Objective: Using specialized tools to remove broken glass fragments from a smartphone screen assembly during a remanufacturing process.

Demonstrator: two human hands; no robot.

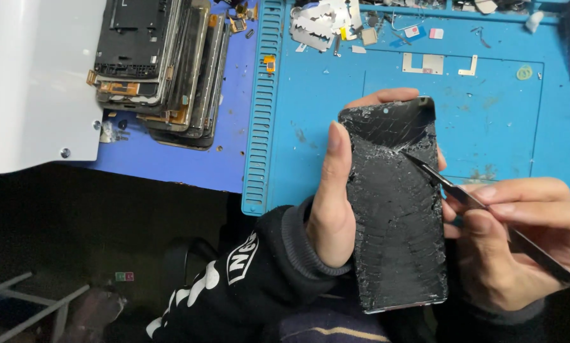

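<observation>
shattered phone point(396, 209) | left hand point(331, 209) grips it | right hand point(520, 244) pinches tweezers point(482, 206), far end cut off

Bright, even light on the blue mat point(386, 101); lower left dark; image sharp.

The phone point(396, 203) has a black glass face, glossy near its top but shattered into a rough, greyish web of cracks lower down. The tool point(482, 209) pressed to it looks like thin, smooth grey metal with a dull shine. The work mat point(488, 121) is matt blue, rubbery, scuffed and stained, with a ribbed edge. The sleeve point(259, 279) is soft black knit cloth with white print. The stacked phone frames point(164, 63) show dark plastic and coppery foil.
</observation>
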